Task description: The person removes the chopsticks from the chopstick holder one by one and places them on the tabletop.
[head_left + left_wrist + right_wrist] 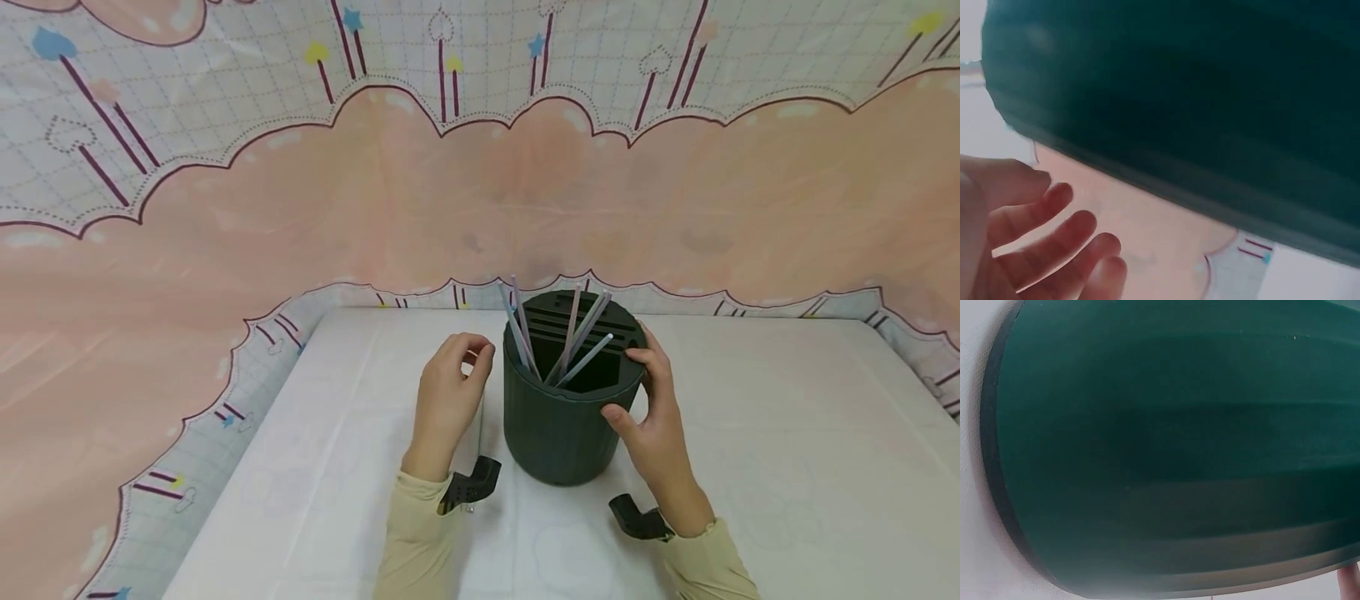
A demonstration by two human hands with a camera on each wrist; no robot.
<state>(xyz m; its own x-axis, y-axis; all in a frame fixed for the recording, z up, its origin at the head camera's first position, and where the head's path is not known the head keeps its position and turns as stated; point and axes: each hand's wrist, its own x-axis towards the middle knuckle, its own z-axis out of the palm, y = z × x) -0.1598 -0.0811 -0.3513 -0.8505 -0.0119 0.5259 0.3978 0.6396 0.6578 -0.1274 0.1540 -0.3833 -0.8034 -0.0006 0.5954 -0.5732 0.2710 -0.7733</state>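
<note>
A dark green, round desk organizer (566,437) stands upright on the white table. Its top has slots at the back and a larger opening at the front, with several thin pastel sticks (573,333) leaning in it. My right hand (660,425) grips the organizer's right side, thumb on the front wall and fingers by the rim. Left of the organizer, my left hand (450,387) hovers with loosely bent fingers and holds nothing. In the left wrist view its fingers (1075,231) stay apart from the green wall. The right wrist view is mostly filled by the organizer (1166,444).
The white table (787,433) extends to both sides of the organizer. Behind it hangs a peach and white patterned cloth (480,200), which also runs down along the table's left edge. A black wrist mount (472,483) sits on the left wrist, another (639,518) on the right.
</note>
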